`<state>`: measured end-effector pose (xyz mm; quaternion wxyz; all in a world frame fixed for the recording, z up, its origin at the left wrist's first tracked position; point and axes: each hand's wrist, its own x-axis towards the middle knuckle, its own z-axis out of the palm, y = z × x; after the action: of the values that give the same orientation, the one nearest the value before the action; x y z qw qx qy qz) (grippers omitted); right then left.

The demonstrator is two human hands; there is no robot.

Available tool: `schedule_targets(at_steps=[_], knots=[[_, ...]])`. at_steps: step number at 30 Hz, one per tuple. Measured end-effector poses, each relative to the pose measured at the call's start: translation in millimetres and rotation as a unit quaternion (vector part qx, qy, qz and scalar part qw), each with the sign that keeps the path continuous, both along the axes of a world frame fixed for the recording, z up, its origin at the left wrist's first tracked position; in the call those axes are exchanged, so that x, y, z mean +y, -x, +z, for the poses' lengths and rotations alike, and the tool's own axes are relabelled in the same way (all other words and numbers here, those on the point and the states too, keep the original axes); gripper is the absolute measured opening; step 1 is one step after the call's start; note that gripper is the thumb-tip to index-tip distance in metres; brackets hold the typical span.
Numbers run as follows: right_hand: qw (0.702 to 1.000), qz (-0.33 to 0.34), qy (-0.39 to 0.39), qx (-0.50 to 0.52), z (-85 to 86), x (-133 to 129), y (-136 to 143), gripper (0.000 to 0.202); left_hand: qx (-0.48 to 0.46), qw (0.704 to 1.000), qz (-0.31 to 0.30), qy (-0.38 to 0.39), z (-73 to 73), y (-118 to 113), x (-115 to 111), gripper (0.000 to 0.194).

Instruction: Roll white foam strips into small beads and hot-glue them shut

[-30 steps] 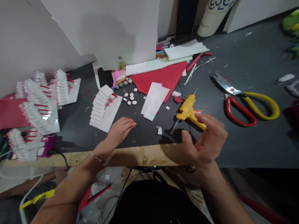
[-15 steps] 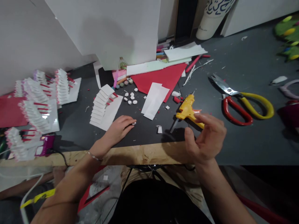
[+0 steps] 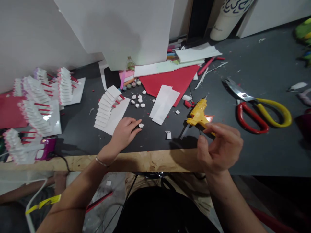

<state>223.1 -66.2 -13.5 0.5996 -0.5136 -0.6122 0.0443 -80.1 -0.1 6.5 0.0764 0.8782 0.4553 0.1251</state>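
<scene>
A small white piece [image 3: 141,125] lies at the fingertips of my left hand [image 3: 123,132], its thumb and forefinger closed around the near side of it on the dark table. Close to the yellow glue gun [image 3: 198,113], my right hand [image 3: 221,147] is raised with thumb and fingers apart, holding nothing. Several small white pieces [image 3: 140,100] are grouped beyond my left hand. White paper strips [image 3: 163,105] overlap a red sheet [image 3: 167,79]. A fan of white steps with red sticks [image 3: 106,106] sits on a white card left of the pieces.
Large scissors [image 3: 252,119] with red and yellow handles lie at the right. Finished-looking white stepped models [image 3: 36,113] crowd the left side, near a purple device [image 3: 46,149]. A white tumbler [image 3: 221,27] stands at the back. The wooden table edge [image 3: 155,161] runs in front.
The view has shifted slightly. The white piece at my left fingertips shows more fully now. My right hand stays raised by the glue gun.
</scene>
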Motion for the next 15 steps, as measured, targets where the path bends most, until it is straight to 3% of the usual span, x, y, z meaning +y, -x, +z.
schedule_targets(at_steps=[5,10,15], knots=[[1.000,0.010,0.002,0.018,3.2,0,1,0.045,-0.012,0.999,0.026,0.020,8.8,0,-4,0.041],[1.000,0.009,0.002,0.024,0.9,0,-1,0.042,-0.011,0.999,-0.022,0.029,6.3,-8,1,0.025],[0.999,0.000,0.027,0.033,-5.1,-3,-2,0.036,-0.043,0.997,0.056,0.005,2.5,-8,18,0.022]])
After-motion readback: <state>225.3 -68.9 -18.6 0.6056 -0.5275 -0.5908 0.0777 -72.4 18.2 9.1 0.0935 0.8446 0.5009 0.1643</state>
